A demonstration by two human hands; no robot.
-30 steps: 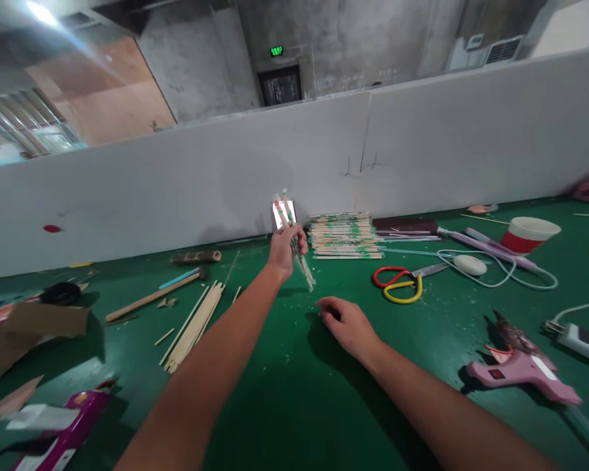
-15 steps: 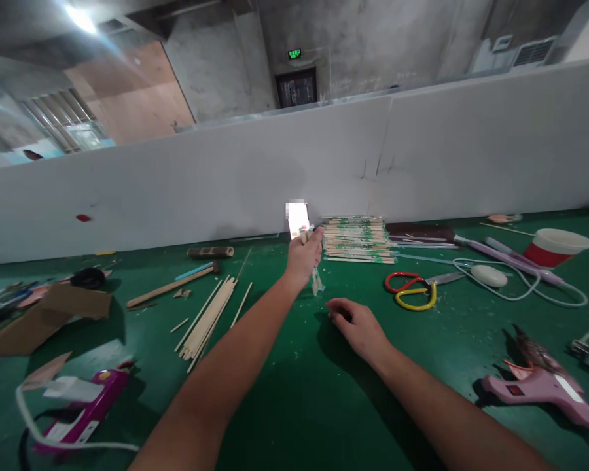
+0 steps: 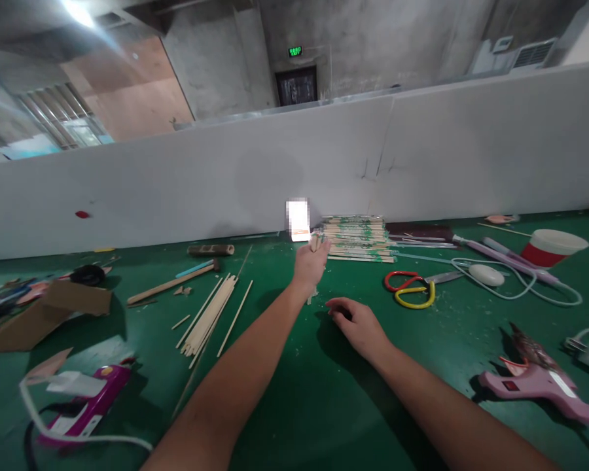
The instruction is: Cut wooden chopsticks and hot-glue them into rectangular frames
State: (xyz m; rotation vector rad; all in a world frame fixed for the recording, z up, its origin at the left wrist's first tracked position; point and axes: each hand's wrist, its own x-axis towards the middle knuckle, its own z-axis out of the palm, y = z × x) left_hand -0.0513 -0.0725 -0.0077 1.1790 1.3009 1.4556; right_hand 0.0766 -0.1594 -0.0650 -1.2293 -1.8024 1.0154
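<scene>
Chopsticks (image 3: pixel 316 241) gripped in my left hand (image 3: pixel 309 267), fingers wrapped round them, beside the pile (image 3: pixel 356 239). My right hand (image 3: pixel 357 325): near scissors (image 3: pixel 415 297), fingers loosely curled, narrow gap.

A green sign (image 3: pixel 295 51) is glowing on the concrete wall (image 3: pixel 216 65) above a dark door (image 3: pixel 297 86), its lower line reading "EXIT"; the characters over that word are coming out too small. Green print on the wrapped sticks (image 3: pixel 356 235) is blurring, as is the pink glue gun's (image 3: pixel 525 386) white label (image 3: pixel 563 383).
</scene>
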